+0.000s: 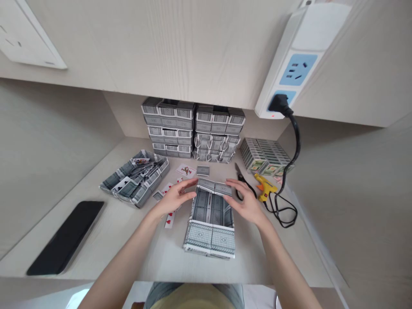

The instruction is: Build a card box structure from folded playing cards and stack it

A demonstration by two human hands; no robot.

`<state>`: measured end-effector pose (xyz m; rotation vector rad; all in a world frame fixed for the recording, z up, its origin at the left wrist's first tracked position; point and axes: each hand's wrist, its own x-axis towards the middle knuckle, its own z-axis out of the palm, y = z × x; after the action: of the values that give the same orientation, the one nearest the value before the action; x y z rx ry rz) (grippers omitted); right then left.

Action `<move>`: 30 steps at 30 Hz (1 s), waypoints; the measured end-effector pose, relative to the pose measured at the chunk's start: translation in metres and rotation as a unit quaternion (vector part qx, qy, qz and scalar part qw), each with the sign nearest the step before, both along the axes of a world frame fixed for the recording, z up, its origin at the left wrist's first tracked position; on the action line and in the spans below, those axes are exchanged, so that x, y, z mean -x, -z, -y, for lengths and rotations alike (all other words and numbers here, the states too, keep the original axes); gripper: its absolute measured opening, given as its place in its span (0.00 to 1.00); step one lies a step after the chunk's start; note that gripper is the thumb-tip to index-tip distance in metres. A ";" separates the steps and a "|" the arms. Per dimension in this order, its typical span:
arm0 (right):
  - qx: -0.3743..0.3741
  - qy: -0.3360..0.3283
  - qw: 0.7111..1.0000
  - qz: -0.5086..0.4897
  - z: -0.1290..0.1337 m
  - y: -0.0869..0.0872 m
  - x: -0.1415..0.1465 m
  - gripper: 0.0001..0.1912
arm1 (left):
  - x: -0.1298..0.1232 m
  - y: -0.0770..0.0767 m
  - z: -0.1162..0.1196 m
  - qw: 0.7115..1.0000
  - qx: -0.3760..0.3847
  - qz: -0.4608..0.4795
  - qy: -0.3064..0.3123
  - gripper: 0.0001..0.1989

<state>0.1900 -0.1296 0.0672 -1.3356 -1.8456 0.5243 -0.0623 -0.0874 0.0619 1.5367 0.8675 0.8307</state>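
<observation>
A box built from playing cards (209,236), grey patterned backs facing out, lies in front of me with an open hollow in its middle. At its far left corner my left hand (177,197) curves its fingers and thumb against the edge. My right hand (246,202) grips the far right corner, its thumb and fingers lapping over the side. Between both hands runs the far rim of folded cards (214,186). Beside my left hand lie loose playing cards (169,221), partly hidden by that hand.
Stacked card-built boxes (172,128) stand against the back wall. Left are a card-built tray (151,189) of cards and pieces and a black phone (67,236). Right are scissors (240,176), a yellow glue gun (265,185) with its cord, and packed card decks (265,154). A power strip (292,68) hangs above.
</observation>
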 end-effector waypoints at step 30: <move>0.050 -0.065 0.987 -0.135 -0.040 -0.026 0.022 0.21 | -0.060 0.031 0.035 0.979 0.150 0.115 0.080 0.44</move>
<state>0.1676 -0.0894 0.0936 -1.1489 -1.7073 0.8346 -0.0025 -0.1229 0.0306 1.2021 0.6575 0.7081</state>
